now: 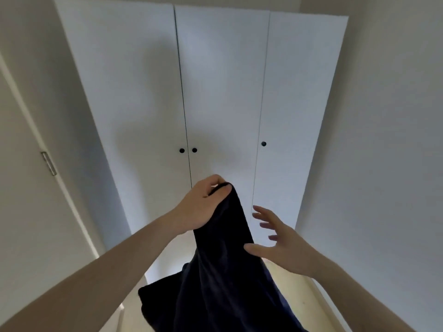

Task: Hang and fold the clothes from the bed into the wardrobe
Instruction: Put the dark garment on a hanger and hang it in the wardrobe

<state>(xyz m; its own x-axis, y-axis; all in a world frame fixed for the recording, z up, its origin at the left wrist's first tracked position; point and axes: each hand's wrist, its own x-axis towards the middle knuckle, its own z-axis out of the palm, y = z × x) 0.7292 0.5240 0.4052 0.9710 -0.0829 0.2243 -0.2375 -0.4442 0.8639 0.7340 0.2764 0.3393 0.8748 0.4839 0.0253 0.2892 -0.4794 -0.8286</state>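
A dark navy garment (220,271) hangs in front of me, held up by its top edge. My left hand (201,207) grips that top edge at about waist height of the wardrobe doors. My right hand (278,243) is spread, fingers straight, with the thumb touching the cloth's right side. The white wardrobe (215,92) stands straight ahead with all three doors closed. Two black knobs (188,150) sit side by side on the left and middle doors, and a single knob (263,143) is on the right door. The bed is out of view.
A white room door with a metal handle (49,163) is on the left wall. A plain wall (383,140) runs along the right. Light wooden floor (294,295) shows below the garment.
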